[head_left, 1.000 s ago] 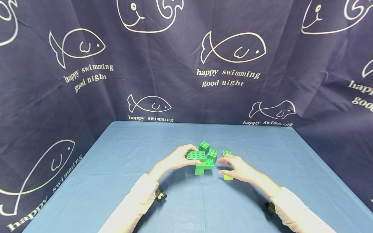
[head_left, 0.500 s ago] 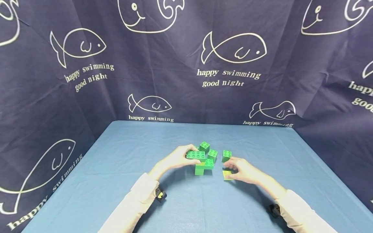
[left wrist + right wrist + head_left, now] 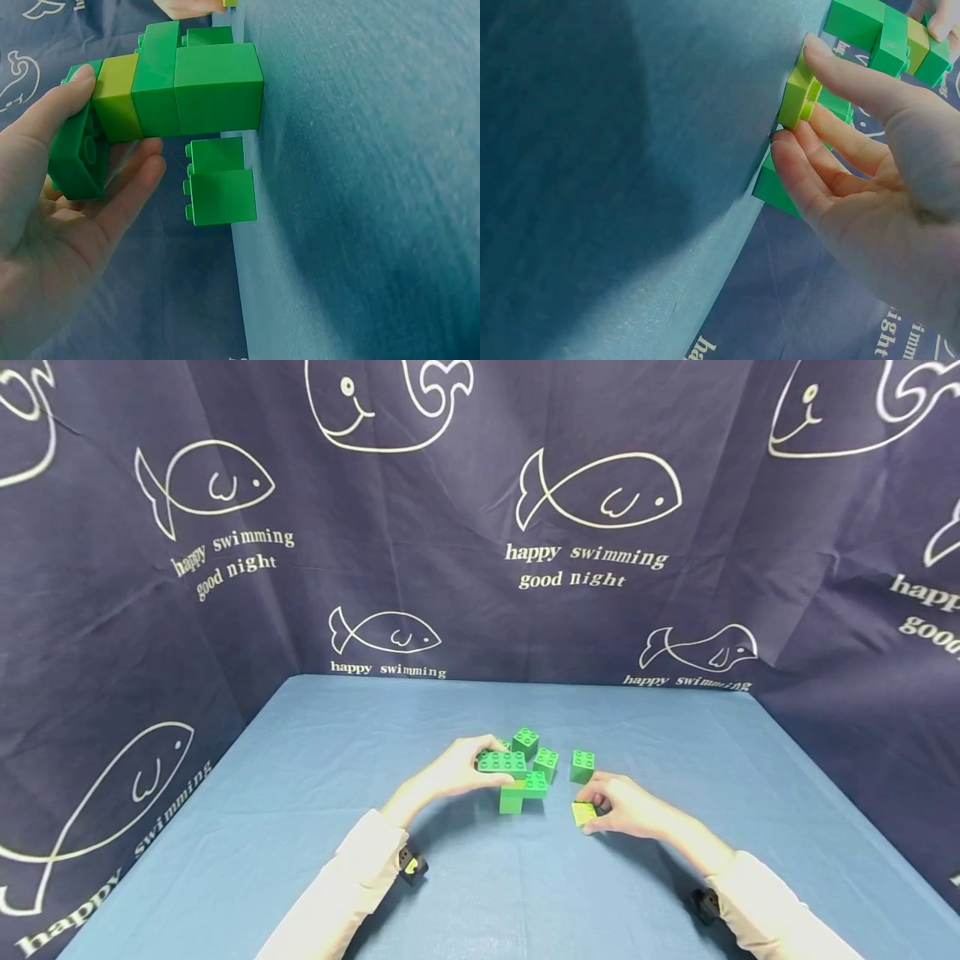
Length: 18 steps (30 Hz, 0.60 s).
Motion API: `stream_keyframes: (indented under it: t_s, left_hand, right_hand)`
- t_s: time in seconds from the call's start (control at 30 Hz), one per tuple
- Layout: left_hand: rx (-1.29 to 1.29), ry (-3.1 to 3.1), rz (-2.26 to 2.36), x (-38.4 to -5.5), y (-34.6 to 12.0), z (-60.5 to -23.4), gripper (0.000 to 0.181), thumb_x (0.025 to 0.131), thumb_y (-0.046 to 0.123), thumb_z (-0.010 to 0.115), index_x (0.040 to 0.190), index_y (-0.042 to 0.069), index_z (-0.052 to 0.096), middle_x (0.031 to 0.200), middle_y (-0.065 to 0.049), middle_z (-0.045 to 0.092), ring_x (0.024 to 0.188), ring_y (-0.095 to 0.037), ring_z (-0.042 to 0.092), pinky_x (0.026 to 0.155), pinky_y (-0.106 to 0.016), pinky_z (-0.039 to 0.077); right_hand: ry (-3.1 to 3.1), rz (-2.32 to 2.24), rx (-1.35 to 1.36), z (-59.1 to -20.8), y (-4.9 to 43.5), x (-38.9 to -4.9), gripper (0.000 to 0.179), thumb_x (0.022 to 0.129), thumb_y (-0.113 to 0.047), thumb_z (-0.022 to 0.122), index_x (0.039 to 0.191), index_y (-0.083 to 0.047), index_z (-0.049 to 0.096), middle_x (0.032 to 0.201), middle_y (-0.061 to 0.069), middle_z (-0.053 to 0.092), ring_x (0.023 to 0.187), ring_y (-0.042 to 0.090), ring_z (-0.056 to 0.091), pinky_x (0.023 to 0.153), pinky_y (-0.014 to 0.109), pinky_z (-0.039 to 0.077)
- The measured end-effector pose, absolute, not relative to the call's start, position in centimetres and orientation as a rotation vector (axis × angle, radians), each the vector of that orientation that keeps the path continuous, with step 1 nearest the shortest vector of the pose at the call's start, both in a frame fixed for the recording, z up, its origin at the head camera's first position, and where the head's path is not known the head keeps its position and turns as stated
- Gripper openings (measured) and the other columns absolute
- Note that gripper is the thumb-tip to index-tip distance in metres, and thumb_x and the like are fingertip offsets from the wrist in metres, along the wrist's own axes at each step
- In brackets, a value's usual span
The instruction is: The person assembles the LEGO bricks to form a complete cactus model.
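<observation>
My left hand point(image 3: 450, 770) grips the long green toy brick point(image 3: 502, 763) at the top of a small stack. Under it, the left wrist view shows a yellow-green brick point(image 3: 116, 99), a second long green brick point(image 3: 155, 86) and a square green brick point(image 3: 219, 90) at the base on the table. To the right of the stack, my right hand point(image 3: 628, 806) pinches a low yellow-green brick point(image 3: 582, 813) between thumb and fingers. That brick point(image 3: 798, 91) is tilted in the right wrist view, one edge close to the cloth, its studs partly behind the fingertips.
Behind the stack stand loose green bricks point(image 3: 526, 743), one partly hidden by the left hand. Another green brick point(image 3: 582, 767) stands just beyond my right fingers. Blue cloth point(image 3: 480, 893) covers the table, and a dark printed curtain point(image 3: 465, 543) hangs at the back and sides.
My right hand has shifted right and closed its thumb and fingers on the low yellow-green brick, which now tilts. The left hand and the stack stay in place.
</observation>
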<state>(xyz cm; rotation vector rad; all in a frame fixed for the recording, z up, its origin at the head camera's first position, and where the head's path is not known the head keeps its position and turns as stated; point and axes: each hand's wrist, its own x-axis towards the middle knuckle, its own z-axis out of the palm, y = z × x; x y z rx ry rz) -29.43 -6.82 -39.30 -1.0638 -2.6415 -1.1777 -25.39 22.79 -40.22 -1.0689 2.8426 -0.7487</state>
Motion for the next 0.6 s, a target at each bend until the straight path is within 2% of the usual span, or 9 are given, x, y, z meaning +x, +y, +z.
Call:
stream_keyframes:
  t_s: [0.27, 0.6]
  left_hand:
    - [-1.053, -2.640, -1.141, -29.37, -7.30, -39.30, 0.035, 0.077, 0.033, 0.076, 0.104, 0.014, 0.063, 0.104, 0.001, 0.068, 0.090, -0.010, 0.059, 0.084, -0.026, 0.049]
    - [-1.055, -2.662, -1.124, -29.44, -7.61, -39.38, 0.033, 0.077, 0.032, 0.076, 0.102, 0.015, 0.063, 0.097, 0.004, 0.066, 0.085, -0.007, 0.055, 0.079, -0.022, 0.046]
  right_hand:
    - [2.849, -0.745, -1.104, -40.40, 22.73, -25.40, 0.026, 0.071, -0.013, 0.079, 0.093, -0.003, 0.070, 0.082, 0.000, 0.056, 0.074, 0.010, 0.053, 0.066, 0.023, 0.051]
    - [2.894, -0.729, -1.169, -40.65, 22.69, -25.59, 0.026, 0.072, -0.016, 0.079, 0.093, -0.004, 0.068, 0.080, -0.001, 0.057, 0.073, 0.010, 0.052, 0.063, 0.020, 0.048]
